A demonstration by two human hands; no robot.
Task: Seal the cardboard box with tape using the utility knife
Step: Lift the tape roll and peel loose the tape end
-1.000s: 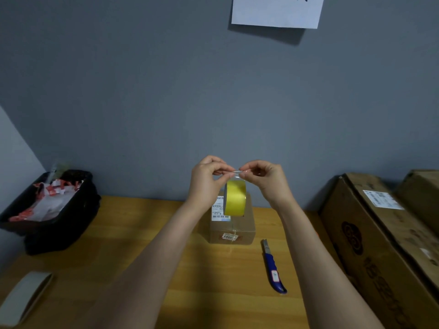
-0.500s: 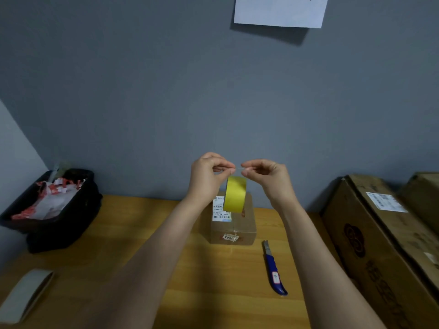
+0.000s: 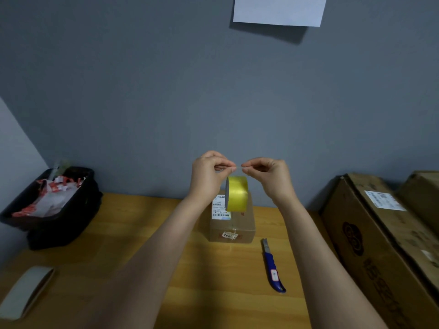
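Glossy yellow tape roll (image 3: 236, 193), matt cardboard box (image 3: 234, 225), smooth wooden table (image 3: 133, 236).

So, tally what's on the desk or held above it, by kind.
Tape rolls: 2, yellow roll, grey roll
Cardboard boxes: 3, small box, large box, partial box
Utility knife: 1
Black bin: 1
Total: 7

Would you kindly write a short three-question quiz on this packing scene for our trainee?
1. True or false: the knife is in a hand.
2. Which hand holds the tape roll up: A left, B right?
3. Fill in: the small box sits on the ___.

Key: 1 false, it lies on the table. 2 A. 3 table.
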